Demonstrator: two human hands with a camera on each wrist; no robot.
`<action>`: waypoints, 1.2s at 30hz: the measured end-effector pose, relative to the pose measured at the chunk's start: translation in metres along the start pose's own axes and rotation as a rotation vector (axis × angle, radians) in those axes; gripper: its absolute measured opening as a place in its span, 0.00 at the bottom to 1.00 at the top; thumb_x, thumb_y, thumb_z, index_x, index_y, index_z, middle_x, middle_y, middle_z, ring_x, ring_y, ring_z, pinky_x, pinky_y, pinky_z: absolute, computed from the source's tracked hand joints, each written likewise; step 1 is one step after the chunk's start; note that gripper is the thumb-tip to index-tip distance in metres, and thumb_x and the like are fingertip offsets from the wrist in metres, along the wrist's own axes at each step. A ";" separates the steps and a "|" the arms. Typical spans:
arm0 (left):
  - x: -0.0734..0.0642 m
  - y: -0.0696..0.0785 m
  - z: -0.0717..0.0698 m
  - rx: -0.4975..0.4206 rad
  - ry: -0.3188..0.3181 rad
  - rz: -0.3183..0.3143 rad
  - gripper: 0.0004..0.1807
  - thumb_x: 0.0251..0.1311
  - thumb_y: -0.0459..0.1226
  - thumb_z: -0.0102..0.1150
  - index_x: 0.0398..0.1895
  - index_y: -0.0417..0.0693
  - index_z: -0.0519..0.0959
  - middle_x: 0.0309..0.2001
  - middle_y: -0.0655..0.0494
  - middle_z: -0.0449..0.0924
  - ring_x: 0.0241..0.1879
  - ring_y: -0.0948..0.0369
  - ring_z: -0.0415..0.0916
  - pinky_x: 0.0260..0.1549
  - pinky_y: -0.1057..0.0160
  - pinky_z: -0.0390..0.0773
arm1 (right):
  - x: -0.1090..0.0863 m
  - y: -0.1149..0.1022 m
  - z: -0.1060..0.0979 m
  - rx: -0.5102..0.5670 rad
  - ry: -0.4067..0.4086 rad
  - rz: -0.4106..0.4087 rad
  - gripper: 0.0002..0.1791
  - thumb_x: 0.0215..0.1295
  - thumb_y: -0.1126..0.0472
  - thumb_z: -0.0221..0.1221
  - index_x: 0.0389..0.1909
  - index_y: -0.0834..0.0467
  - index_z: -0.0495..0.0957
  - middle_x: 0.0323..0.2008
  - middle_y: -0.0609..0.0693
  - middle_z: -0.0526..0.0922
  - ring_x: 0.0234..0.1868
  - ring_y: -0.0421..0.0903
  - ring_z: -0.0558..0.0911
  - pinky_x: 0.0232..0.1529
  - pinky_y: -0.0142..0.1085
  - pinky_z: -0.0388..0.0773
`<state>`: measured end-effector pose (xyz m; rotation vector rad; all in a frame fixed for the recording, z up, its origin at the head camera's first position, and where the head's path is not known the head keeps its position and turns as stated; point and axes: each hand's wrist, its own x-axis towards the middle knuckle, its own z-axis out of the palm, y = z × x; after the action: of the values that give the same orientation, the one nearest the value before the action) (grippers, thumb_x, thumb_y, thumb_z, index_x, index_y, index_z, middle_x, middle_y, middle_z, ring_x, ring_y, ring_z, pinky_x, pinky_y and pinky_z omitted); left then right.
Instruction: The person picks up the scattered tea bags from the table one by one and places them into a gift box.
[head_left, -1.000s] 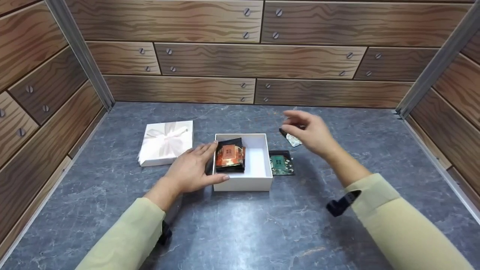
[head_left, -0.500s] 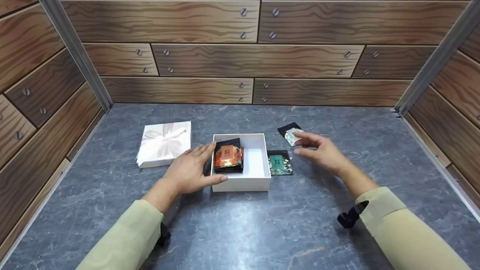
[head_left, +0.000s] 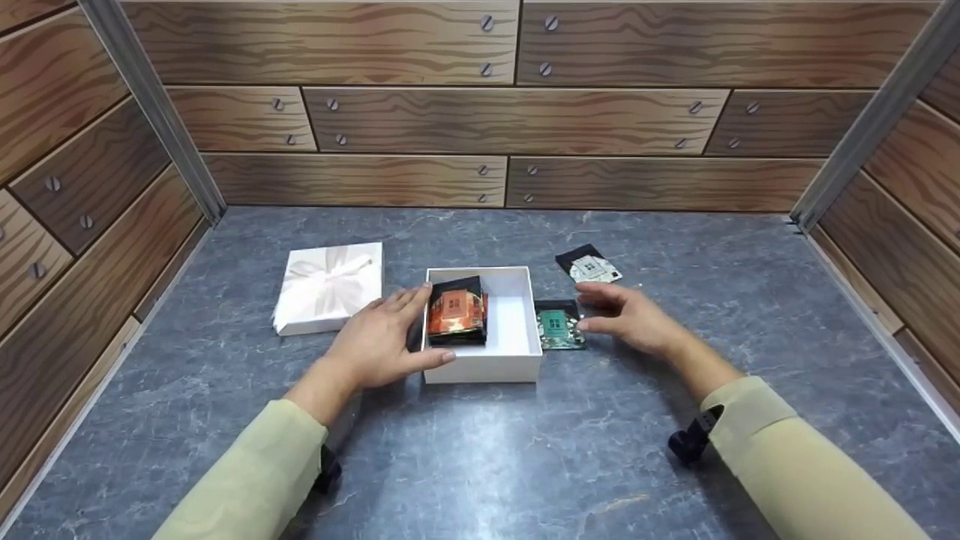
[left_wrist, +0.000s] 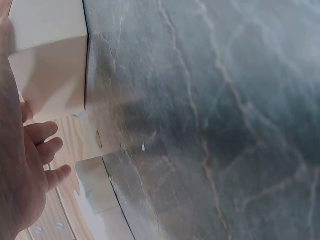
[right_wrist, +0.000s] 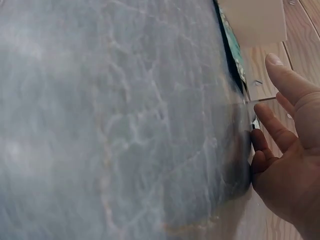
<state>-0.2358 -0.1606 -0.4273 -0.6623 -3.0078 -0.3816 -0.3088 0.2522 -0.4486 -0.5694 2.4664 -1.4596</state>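
Note:
A white open box stands in the middle of the table, with a stack of dark, orange-printed sachets in its left half. My left hand rests along the box's left wall, fingers straight and thumb across the front left corner. To the right of the box lies a flat green-and-black sachet. My right hand is at that sachet's right edge, thumb and fingers apart and nothing between them. Just beyond its fingers lies a white-and-black sachet, tilted on the table.
A white lid with a pale ribbon bow sits left of the box. Wood-print walls enclose the grey marbled table at the back and both sides.
My right hand has come down and nearer from over the white-and-black sachet, then left to the green sachet's edge. The left hand and the box have stayed in place.

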 end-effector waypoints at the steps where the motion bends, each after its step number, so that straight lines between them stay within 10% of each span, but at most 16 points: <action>1: 0.000 0.000 0.000 0.001 0.000 0.001 0.65 0.59 0.81 0.46 0.87 0.48 0.50 0.80 0.40 0.61 0.79 0.42 0.59 0.76 0.40 0.60 | 0.000 0.000 0.001 -0.012 0.003 0.002 0.42 0.65 0.62 0.74 0.77 0.65 0.68 0.70 0.67 0.76 0.74 0.63 0.71 0.78 0.56 0.59; 36: 0.000 0.001 0.000 -0.008 0.003 -0.003 0.66 0.58 0.82 0.45 0.87 0.48 0.49 0.80 0.39 0.61 0.79 0.42 0.58 0.76 0.39 0.60 | -0.002 0.005 0.011 -0.332 0.000 -0.027 0.49 0.60 0.51 0.77 0.80 0.53 0.67 0.75 0.63 0.68 0.76 0.69 0.61 0.75 0.70 0.51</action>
<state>-0.2359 -0.1595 -0.4275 -0.6574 -3.0064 -0.3942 -0.3041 0.2465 -0.4578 -0.6638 2.7288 -1.0613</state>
